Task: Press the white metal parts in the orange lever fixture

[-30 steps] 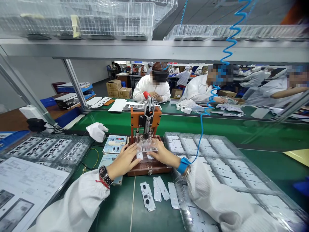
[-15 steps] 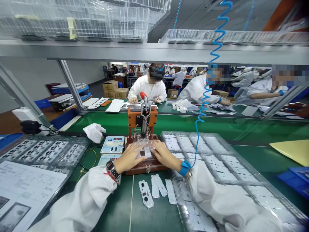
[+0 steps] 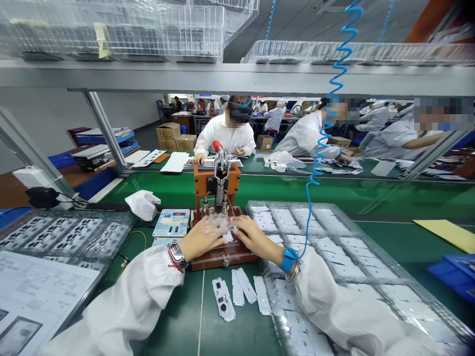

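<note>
An orange and brown press fixture (image 3: pixel 216 180) with a red-tipped lever stands in front of me. My left hand (image 3: pixel 203 238) lies over the left part of its base, fingers reaching under the clear plate (image 3: pixel 218 225). From the right, my right hand (image 3: pixel 253 238) reaches to the other side of the same plate. A white piece (image 3: pixel 227 237) shows on the base between my hands. What my fingertips grip, if anything, is too small to make out. Nearer to me on the green table lie a board with dark parts (image 3: pixel 223 299) and several white strips (image 3: pixel 262 295).
Trays of white pieces (image 3: pixel 336 257) fill the right side. At the left are a tray of boards (image 3: pixel 70 232), a printed sheet (image 3: pixel 40 301) and a digital box (image 3: pixel 171 223). A blue coiled cord (image 3: pixel 309 207) runs to my right wrist. People work opposite.
My left hand has moved slightly right and its wrist has turned, covering more of the base. My right hand is nearly in the same place. The view has shifted slightly.
</note>
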